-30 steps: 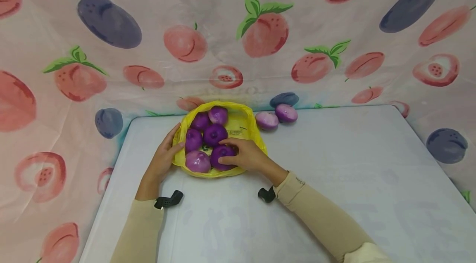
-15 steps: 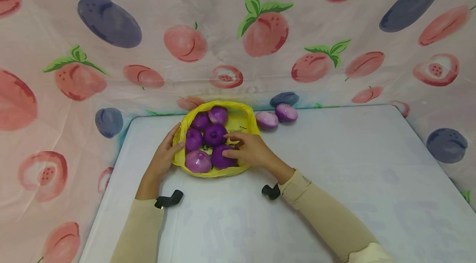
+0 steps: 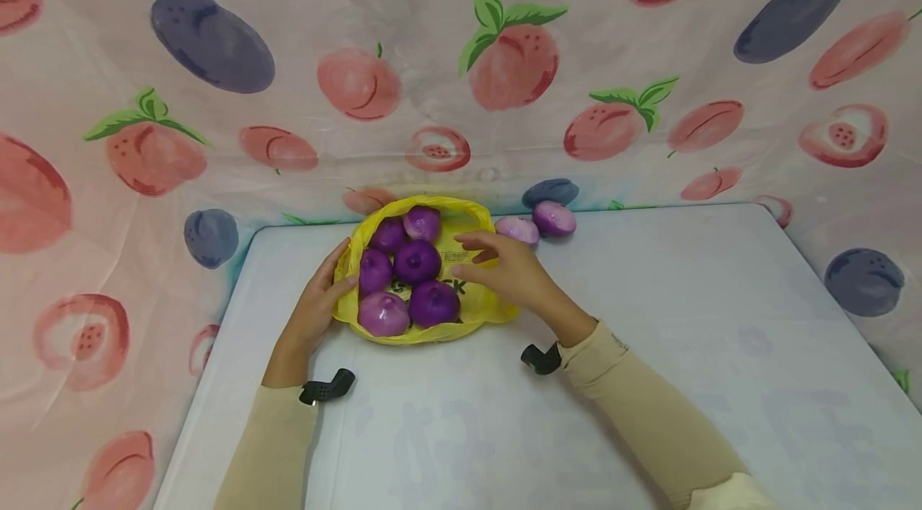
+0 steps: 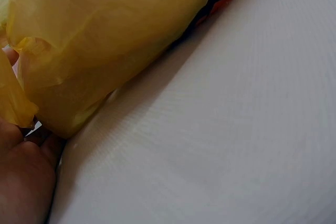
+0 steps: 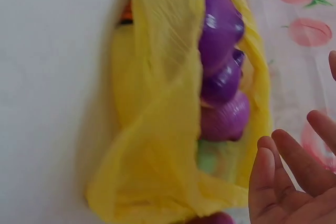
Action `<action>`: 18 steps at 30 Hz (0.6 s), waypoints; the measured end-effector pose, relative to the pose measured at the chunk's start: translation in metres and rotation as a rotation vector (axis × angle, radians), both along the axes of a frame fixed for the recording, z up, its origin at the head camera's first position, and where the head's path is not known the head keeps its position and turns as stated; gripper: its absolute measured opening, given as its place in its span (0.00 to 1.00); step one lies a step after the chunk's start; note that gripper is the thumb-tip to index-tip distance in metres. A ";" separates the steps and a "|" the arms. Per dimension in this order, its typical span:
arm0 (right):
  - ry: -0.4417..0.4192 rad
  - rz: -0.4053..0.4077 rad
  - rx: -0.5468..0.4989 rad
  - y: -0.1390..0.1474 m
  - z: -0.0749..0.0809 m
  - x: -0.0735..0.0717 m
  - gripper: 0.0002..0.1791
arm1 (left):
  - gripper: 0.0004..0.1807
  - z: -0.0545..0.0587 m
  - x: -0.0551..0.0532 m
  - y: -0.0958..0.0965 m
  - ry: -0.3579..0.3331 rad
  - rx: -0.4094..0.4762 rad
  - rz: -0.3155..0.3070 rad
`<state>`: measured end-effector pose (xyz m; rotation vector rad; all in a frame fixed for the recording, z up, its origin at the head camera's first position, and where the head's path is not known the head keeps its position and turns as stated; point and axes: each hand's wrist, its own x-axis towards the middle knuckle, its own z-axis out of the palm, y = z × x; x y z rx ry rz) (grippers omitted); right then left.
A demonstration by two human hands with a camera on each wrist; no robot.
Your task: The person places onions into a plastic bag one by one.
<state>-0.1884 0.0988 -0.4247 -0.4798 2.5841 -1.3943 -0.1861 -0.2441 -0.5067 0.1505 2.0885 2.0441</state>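
An opened yellow plastic bag [image 3: 497, 310] sits toward the back of the table, its mouth facing up. Several purple onions lie inside, among them a dark onion [image 3: 434, 303] at the front right and a paler onion [image 3: 383, 313] beside it. My left hand [image 3: 311, 314] holds the bag's left rim, thumb over the edge; in the left wrist view the fingers are at the folded plastic [image 4: 94, 40]. Over the bag's right side hovers my right hand [image 3: 507, 266], holding nothing, its fingers spread apart in the right wrist view.
Two onions lie outside the bag on the right: a pale onion [image 3: 517, 229], partly behind my right hand, and another onion [image 3: 555, 218]. The white table [image 3: 684, 294] meets a fruit-patterned cloth [image 3: 403, 22] at its back edge.
My right hand has let go of the dark front onion, leaving it in the bag, and moved up and to the right. The left hand stays at the rim.
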 end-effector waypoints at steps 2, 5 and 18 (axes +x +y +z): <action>0.025 -0.011 -0.021 0.005 0.003 -0.002 0.29 | 0.36 0.000 0.000 0.000 -0.001 0.000 0.000; 0.046 -0.043 -0.038 0.012 0.007 -0.005 0.29 | 0.36 0.000 0.000 0.000 -0.004 0.001 0.000; 0.042 -0.192 -0.007 0.048 0.013 -0.015 0.32 | 0.37 -0.001 0.000 0.000 0.003 -0.008 -0.001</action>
